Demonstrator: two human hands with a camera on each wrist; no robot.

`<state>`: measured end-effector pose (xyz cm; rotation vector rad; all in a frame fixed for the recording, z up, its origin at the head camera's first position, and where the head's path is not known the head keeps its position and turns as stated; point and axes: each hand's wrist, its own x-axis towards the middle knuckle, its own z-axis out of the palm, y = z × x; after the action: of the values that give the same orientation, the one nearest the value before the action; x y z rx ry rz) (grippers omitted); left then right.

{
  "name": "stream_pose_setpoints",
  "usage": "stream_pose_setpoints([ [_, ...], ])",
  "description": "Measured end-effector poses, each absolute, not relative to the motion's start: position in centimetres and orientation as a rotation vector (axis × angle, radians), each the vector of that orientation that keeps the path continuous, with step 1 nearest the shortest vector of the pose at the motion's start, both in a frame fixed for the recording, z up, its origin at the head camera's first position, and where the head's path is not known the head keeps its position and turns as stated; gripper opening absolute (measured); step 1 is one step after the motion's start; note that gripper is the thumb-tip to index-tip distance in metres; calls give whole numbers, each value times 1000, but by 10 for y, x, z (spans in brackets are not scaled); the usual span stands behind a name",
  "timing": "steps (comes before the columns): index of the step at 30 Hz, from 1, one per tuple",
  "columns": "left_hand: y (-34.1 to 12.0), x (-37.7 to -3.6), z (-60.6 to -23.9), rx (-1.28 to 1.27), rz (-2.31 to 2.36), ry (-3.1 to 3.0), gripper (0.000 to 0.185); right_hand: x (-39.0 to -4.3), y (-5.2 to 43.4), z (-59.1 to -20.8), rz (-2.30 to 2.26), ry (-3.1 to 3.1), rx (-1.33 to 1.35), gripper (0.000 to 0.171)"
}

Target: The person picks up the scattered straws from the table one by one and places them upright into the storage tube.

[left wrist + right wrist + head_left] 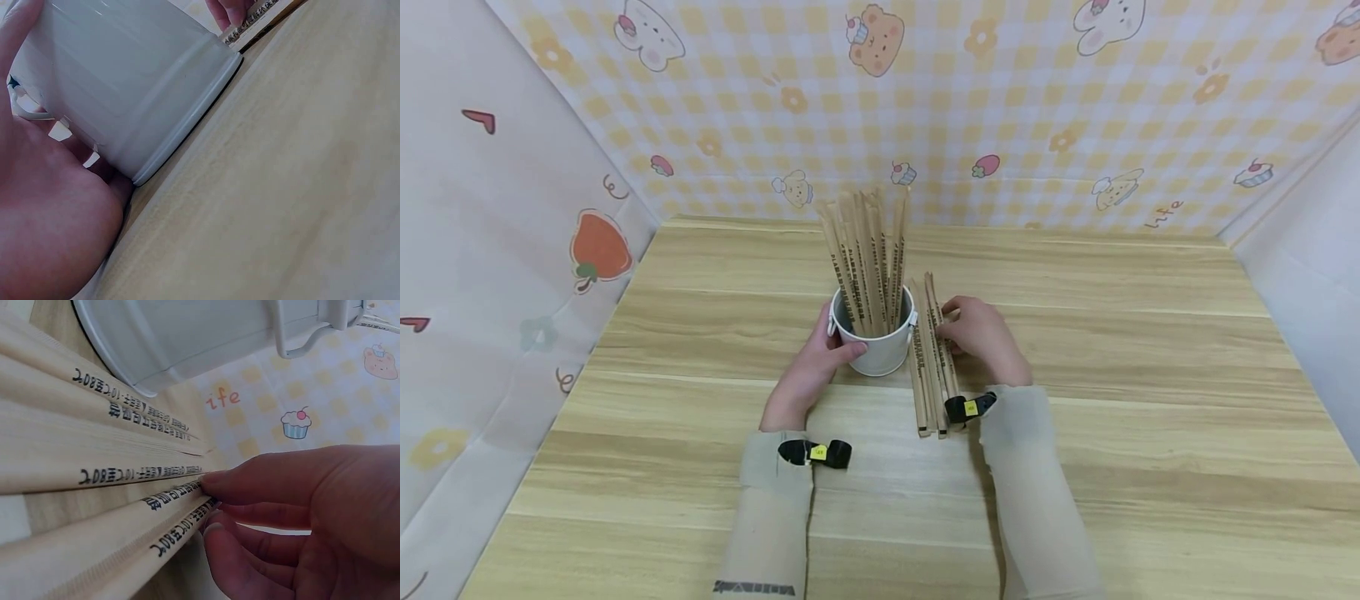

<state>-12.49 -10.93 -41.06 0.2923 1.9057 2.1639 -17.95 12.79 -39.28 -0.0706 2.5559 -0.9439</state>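
Note:
A small white bucket (882,357) stands upright on the table, holding a bunch of paper-wrapped straws (867,258) that rise well above its rim. My left hand (808,371) grips the bucket from the left, thumb across its front; the other fingers are mostly hidden behind the wall. Right beside the bucket, several more wrapped straws (927,375) lie side by side, dark print along their paper. At the right edge of this row, my right hand (988,337) pinches a wrapped straw (181,534) between thumb and fingers, in the right wrist view still alongside the others.
The wooden table (1150,400) extends to both sides. Behind it hangs a yellow checked cloth (940,108) with cartoon prints, and a pale printed cloth (497,233) borders the left. The bucket's side handle (312,344) shows in the right wrist view.

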Motion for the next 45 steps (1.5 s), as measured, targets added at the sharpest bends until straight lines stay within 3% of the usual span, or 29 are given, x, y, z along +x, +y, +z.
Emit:
stream_pose_setpoints([
  [16, -110, -125, -410, 314, 2173, 1900, 83, -178, 129, -388, -938, 2566, -71, 47],
  [27, -114, -129, -421, 293, 2182, 1873, 83, -176, 128, -377, -1028, 2677, -87, 38],
  [36, -113, -131, -426, 318, 2206, 1866, 84, -160, 129, -325, -1613, 2987, -172, 36],
  [45, -115, -133, -430, 297, 2196, 1888, 85, -128, 109, -277, -2372, 2923, -469, 20],
])
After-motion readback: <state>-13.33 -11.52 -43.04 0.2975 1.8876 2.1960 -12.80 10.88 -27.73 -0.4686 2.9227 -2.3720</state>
